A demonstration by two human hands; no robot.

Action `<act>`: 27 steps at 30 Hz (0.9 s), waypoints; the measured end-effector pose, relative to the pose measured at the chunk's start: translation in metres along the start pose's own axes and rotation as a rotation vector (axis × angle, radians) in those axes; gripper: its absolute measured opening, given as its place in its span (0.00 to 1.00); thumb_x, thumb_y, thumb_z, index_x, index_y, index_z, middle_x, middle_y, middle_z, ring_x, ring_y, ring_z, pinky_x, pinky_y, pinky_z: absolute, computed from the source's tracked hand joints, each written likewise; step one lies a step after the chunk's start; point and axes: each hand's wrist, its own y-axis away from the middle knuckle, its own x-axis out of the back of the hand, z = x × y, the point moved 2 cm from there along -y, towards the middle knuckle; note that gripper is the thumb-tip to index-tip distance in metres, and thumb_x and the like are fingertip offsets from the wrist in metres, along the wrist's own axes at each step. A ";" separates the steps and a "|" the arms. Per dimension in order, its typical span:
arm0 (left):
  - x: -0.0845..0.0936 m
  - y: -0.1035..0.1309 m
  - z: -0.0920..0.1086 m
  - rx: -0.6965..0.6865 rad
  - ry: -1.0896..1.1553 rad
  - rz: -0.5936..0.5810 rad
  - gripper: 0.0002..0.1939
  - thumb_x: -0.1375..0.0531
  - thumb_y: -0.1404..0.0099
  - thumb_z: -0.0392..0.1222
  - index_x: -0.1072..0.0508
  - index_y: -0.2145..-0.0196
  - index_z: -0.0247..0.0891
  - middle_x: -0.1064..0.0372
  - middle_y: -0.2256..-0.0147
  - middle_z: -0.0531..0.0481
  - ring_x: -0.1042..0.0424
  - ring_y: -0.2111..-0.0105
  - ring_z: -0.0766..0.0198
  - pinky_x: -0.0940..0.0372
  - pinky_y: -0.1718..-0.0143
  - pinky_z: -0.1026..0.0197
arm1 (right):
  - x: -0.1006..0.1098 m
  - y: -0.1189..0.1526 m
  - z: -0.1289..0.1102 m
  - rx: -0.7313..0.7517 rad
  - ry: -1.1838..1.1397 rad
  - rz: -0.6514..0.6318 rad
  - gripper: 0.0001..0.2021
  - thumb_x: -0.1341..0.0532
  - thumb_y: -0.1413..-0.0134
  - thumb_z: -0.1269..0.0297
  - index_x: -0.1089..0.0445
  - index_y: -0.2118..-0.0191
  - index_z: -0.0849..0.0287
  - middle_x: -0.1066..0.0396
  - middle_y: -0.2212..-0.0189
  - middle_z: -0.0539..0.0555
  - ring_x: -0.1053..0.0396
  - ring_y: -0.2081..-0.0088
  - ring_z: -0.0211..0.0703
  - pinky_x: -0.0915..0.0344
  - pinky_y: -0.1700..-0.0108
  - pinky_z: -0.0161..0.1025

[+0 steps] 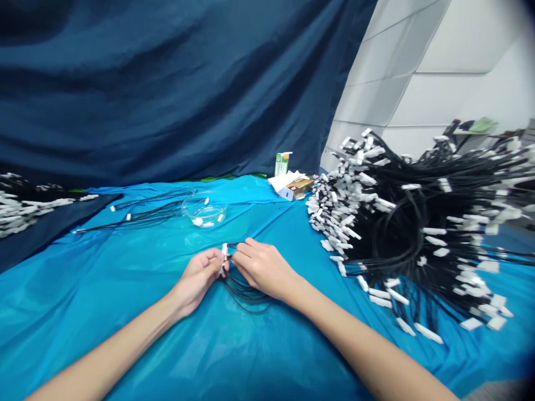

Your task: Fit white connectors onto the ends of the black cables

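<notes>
Near the middle of the blue cloth, my left hand (202, 278) pinches a white connector (224, 250) between thumb and fingers. Thin black cables (246, 295) run from it and hang in a loop below my hands. My right hand (261, 266) is closed on the black cable just right of the connector; its fingertips are partly hidden behind the knuckles. Both hands are close together, a little above the cloth.
A large heap of black cables with white connectors (376, 223) fills the right. Behind my hands stands a clear bowl (204, 209) with white pieces; loose cables (154, 213) lie left of it. A small box (292, 188) and drink carton (282, 164) stand farther back.
</notes>
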 end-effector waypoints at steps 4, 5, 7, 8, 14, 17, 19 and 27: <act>0.001 -0.002 0.003 -0.019 -0.117 0.033 0.21 0.42 0.47 0.53 0.40 0.72 0.27 0.41 0.74 0.48 0.43 0.75 0.76 0.45 0.74 0.73 | -0.001 0.000 0.002 -0.077 -0.002 0.035 0.07 0.51 0.43 0.66 0.38 0.66 0.62 0.39 0.70 0.52 0.44 0.66 0.38 0.49 0.69 0.36; 0.001 -0.002 0.003 -0.018 -0.136 0.039 0.22 0.42 0.47 0.53 0.39 0.72 0.27 0.41 0.74 0.48 0.42 0.76 0.76 0.45 0.74 0.73 | -0.002 0.000 0.002 -0.087 0.004 0.041 0.07 0.51 0.43 0.66 0.38 0.64 0.62 0.38 0.70 0.52 0.43 0.65 0.39 0.49 0.69 0.36; 0.001 -0.002 0.003 -0.015 -0.160 0.043 0.22 0.43 0.47 0.53 0.39 0.72 0.27 0.40 0.74 0.48 0.42 0.75 0.76 0.45 0.74 0.73 | -0.003 0.000 0.001 -0.086 0.030 0.043 0.07 0.50 0.43 0.66 0.38 0.62 0.61 0.38 0.69 0.52 0.43 0.65 0.39 0.49 0.69 0.36; 0.000 -0.002 0.003 -0.014 -0.170 0.043 0.22 0.43 0.47 0.54 0.39 0.72 0.27 0.40 0.74 0.48 0.42 0.75 0.75 0.45 0.74 0.73 | -0.004 0.000 0.001 -0.081 0.047 0.042 0.07 0.50 0.43 0.66 0.38 0.62 0.60 0.38 0.69 0.52 0.44 0.65 0.39 0.49 0.70 0.36; 0.000 -0.001 0.004 -0.040 -0.183 0.028 0.22 0.44 0.46 0.53 0.37 0.67 0.27 0.39 0.71 0.47 0.39 0.74 0.74 0.43 0.72 0.72 | -0.005 0.000 0.004 -0.142 0.050 0.126 0.09 0.50 0.44 0.65 0.35 0.68 0.60 0.38 0.70 0.53 0.45 0.66 0.41 0.47 0.69 0.37; 0.004 -0.003 0.005 -0.050 -0.117 0.057 0.23 0.43 0.46 0.52 0.38 0.61 0.29 0.39 0.68 0.47 0.39 0.75 0.74 0.42 0.73 0.71 | 0.000 0.000 0.011 -0.259 -0.103 0.294 0.09 0.50 0.43 0.66 0.34 0.65 0.61 0.37 0.67 0.54 0.44 0.64 0.40 0.45 0.63 0.37; 0.010 -0.006 0.005 -0.037 -0.027 0.097 0.23 0.42 0.47 0.50 0.39 0.59 0.30 0.40 0.66 0.47 0.39 0.76 0.75 0.42 0.74 0.71 | 0.004 0.001 0.019 -0.375 -0.257 0.458 0.08 0.49 0.44 0.67 0.34 0.65 0.61 0.36 0.66 0.54 0.42 0.63 0.39 0.44 0.60 0.37; 0.037 -0.020 0.007 -0.015 0.294 0.331 0.12 0.47 0.42 0.36 0.38 0.60 0.30 0.40 0.69 0.48 0.36 0.73 0.72 0.37 0.68 0.68 | 0.003 0.007 0.063 -0.837 -1.234 0.990 0.09 0.45 0.50 0.61 0.39 0.70 0.62 0.32 0.67 0.53 0.35 0.67 0.37 0.41 0.59 0.37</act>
